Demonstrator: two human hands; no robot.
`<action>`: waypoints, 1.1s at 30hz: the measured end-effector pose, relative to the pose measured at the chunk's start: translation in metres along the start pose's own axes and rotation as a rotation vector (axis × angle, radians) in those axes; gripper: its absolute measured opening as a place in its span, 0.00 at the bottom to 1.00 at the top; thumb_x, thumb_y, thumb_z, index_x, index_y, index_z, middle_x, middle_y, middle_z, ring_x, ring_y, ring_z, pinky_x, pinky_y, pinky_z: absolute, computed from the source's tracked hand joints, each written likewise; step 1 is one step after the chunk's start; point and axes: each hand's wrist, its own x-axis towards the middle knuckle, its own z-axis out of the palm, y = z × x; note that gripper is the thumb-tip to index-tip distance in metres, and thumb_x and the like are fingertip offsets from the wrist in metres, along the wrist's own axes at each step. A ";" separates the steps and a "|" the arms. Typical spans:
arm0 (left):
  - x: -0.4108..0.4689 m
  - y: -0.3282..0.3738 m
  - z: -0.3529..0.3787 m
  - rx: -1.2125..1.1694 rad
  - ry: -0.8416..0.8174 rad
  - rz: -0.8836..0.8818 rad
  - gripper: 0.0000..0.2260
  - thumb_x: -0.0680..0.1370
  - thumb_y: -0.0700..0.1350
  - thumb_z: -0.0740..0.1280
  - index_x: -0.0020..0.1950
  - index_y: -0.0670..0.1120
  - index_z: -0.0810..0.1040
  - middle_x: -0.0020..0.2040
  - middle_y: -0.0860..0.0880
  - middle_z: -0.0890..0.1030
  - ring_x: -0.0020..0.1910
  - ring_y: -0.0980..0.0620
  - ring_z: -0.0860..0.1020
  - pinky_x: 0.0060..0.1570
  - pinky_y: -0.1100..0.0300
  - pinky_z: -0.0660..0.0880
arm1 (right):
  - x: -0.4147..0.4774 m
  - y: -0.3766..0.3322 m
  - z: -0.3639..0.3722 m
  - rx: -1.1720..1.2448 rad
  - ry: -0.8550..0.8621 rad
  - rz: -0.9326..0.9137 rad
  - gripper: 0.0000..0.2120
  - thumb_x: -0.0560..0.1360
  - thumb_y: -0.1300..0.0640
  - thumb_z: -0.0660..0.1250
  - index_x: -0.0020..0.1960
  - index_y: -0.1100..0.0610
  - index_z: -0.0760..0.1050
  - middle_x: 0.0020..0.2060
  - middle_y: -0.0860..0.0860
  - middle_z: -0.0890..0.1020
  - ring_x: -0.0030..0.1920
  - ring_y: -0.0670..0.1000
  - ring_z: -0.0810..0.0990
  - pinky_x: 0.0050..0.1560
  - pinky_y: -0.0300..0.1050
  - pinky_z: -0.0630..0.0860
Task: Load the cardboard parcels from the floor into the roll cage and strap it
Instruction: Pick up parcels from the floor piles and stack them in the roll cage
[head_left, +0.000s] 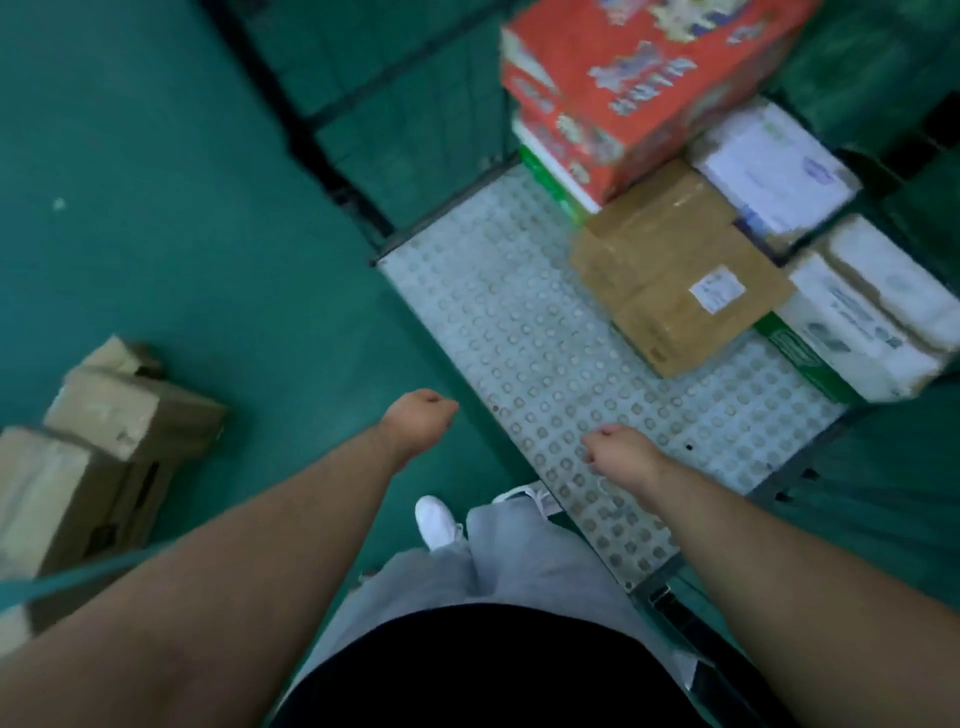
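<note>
**At the cage, both hands empty**

Over the near edge of the cage floor (519, 332), my two hands hang loose and hold nothing. My left hand (421, 415) is curled into a soft fist above the green floor (156, 156), just off the cage floor's left edge. My right hand (621, 449) is also curled, fingers tucked under, over the studded grey plate itself. Neither touches a parcel.

On the far right part of the cage floor the loaded parcels sit packed together. A brown box (670, 280) with a small white label lies nearest the open middle of the plate. Behind it stands a stack of red boxes (639, 83) on a green-edged one. To the right of the brown box are a white parcel (769, 161) and, nearer me, a white-wrapped box (872, 322) lying on a green box. The picture is blurred, so I cannot read any print.

Well to the left of the cage floor, on the green floor, two cardboard parcels (93, 457) lie touching each other, one leaning on the other. My white shoe (436, 519) stands just off the plate's near corner, with my grey trousers below it.
</note>
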 end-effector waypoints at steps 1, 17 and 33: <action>-0.007 -0.024 -0.015 -0.043 0.014 -0.021 0.08 0.82 0.46 0.63 0.47 0.45 0.78 0.49 0.44 0.82 0.43 0.47 0.78 0.41 0.58 0.72 | -0.007 -0.010 0.021 -0.066 0.002 -0.035 0.11 0.83 0.56 0.59 0.56 0.61 0.78 0.54 0.59 0.82 0.53 0.57 0.80 0.50 0.46 0.74; -0.205 -0.359 -0.122 -0.864 0.676 -0.431 0.10 0.81 0.50 0.63 0.49 0.44 0.79 0.47 0.43 0.83 0.43 0.44 0.80 0.42 0.55 0.74 | -0.158 -0.173 0.333 -0.896 -0.414 -0.650 0.10 0.81 0.51 0.61 0.48 0.53 0.79 0.48 0.50 0.85 0.46 0.53 0.80 0.52 0.49 0.76; -0.182 -0.445 -0.210 -0.948 0.615 -0.502 0.12 0.83 0.52 0.63 0.59 0.46 0.79 0.55 0.47 0.82 0.53 0.48 0.81 0.56 0.54 0.77 | -0.185 -0.229 0.481 -1.370 -0.476 -0.726 0.10 0.79 0.48 0.62 0.45 0.54 0.75 0.39 0.50 0.79 0.37 0.50 0.73 0.38 0.42 0.69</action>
